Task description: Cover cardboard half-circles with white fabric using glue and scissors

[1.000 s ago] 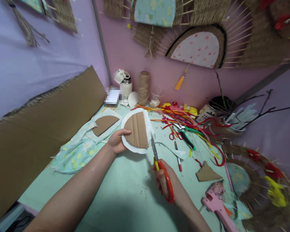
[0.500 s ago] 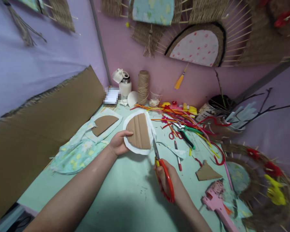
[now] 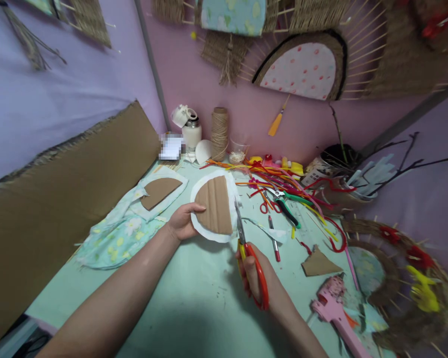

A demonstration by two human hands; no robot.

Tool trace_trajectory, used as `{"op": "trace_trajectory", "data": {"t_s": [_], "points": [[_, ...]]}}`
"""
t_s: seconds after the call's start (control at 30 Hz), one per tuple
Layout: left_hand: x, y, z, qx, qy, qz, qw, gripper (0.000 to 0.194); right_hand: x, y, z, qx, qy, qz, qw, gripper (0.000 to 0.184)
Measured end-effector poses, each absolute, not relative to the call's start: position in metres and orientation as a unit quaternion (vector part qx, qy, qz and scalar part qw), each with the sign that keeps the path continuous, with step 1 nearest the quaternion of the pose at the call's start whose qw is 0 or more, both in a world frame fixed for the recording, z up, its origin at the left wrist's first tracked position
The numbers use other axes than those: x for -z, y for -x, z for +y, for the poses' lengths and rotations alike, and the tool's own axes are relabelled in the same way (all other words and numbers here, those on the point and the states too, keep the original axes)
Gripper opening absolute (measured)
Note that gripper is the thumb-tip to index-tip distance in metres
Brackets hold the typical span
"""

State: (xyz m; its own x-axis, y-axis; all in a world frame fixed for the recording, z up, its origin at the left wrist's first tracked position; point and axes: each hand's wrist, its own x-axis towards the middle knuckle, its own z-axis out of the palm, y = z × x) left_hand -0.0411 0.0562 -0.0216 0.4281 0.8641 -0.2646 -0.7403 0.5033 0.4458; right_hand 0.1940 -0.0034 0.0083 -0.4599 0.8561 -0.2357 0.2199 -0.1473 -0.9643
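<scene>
My left hand pinches the left edge of a half-round cardboard piece with white fabric behind it, the thumb on the cardboard. The fabric shows as a border all round. My right hand is closed round the handles of red and yellow scissors. Their blades point away from me and lie along the fabric's right edge. To the left, a second half-round cardboard piece lies on flowered light-blue fabric. A thin fabric strip lies right of the blades.
On the right are green-handled pliers, a red marker, a cardboard scrap and a pink glue gun. Colourful pipe cleaners and a twine spool lie at the back. A large cardboard sheet stands left.
The scissors have shifted very slightly at the fabric's right edge, and the fabric's lower edge sits a little lower. Both hands keep their hold.
</scene>
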Motion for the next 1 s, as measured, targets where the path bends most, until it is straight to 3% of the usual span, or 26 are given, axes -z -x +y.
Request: {"op": "trace_trajectory", "data": {"t_s": [0.47, 1.0], "points": [[0.026, 0.037, 0.051, -0.436, -0.167, 0.250, 0.848, 0.052, 0.004, -0.196, -0.003, -0.634, 0.438, -0.581, 0.261, 0.062], [0.028, 0.034, 0.051, -0.429, -0.191, 0.236, 0.851, 0.060, 0.003, -0.190, -0.002, -0.624, 0.500, -0.540, 0.262, 0.062]]}}
